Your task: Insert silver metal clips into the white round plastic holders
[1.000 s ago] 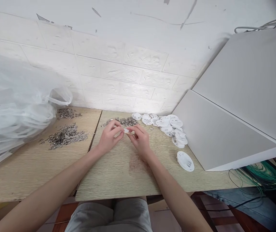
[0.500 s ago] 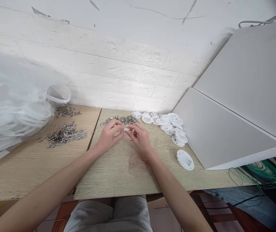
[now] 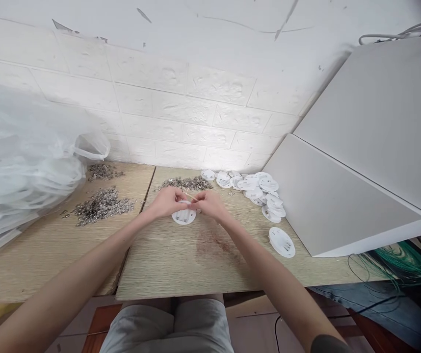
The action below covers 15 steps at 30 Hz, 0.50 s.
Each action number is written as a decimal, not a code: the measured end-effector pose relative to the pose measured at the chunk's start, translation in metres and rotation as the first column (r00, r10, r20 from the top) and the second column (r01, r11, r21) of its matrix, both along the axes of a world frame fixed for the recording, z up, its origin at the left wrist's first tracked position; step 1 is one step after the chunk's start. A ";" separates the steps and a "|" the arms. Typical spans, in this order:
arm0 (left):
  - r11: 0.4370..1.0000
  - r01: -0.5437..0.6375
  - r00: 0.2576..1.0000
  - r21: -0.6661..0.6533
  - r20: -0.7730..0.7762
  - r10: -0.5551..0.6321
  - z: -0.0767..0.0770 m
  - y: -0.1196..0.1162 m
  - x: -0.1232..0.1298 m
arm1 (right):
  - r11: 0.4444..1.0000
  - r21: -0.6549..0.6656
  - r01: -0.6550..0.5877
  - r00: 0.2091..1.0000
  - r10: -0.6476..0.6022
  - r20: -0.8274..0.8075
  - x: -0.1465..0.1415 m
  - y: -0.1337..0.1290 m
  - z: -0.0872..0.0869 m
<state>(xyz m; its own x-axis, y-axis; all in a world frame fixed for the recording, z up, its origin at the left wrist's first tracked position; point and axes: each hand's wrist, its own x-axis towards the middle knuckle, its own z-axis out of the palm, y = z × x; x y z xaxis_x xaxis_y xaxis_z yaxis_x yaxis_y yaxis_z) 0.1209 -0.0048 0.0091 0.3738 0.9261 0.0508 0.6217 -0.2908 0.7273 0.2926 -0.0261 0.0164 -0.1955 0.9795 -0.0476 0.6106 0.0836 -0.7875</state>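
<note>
1. The left hand (image 3: 168, 202) and the right hand (image 3: 207, 204) meet at the middle of the frame, fingertips pinched together over a white disc (image 3: 183, 216).
2. The disc is held between both hands, its lower edge showing below the fingers and close to the bench (image 3: 181, 260); whether it touches the wood cannot be told.
3. Both hands are closed on the disc. A thin pale stick-like piece shows between the fingertips, too small to identify.
4. Just behind the hands, a small heap of metal parts (image 3: 186, 183) lies on the bench.
5. To the right of that heap, a pile of white discs (image 3: 258, 189) spreads toward the grey box (image 3: 343, 206) at the right of the frame.
6. One single disc (image 3: 282, 241) lies apart, lower right of the pile, near the box's corner.
7. At the left, a larger scatter of metal parts (image 3: 100, 206) and a smaller one (image 3: 103, 171) sit on the neighbouring board, beside a clear plastic bag (image 3: 22, 166).
8. A reddish stain (image 3: 214, 242) marks the bench between the forearms.
</note>
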 end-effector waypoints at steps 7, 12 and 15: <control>0.955 0.123 0.977 -0.268 -0.135 -0.164 0.000 0.012 -0.003 | 0.938 -0.323 -0.123 0.989 0.141 0.034 -0.004 0.001 0.012; 0.955 0.099 0.970 -0.280 -0.187 -0.156 0.005 0.010 0.000 | 0.935 -0.337 -0.111 0.988 0.140 0.063 -0.009 0.001 0.011; 0.957 0.063 0.970 -0.282 -0.208 -0.125 0.006 0.007 0.001 | 0.940 -0.324 -0.108 0.990 0.131 0.052 -0.008 0.002 0.005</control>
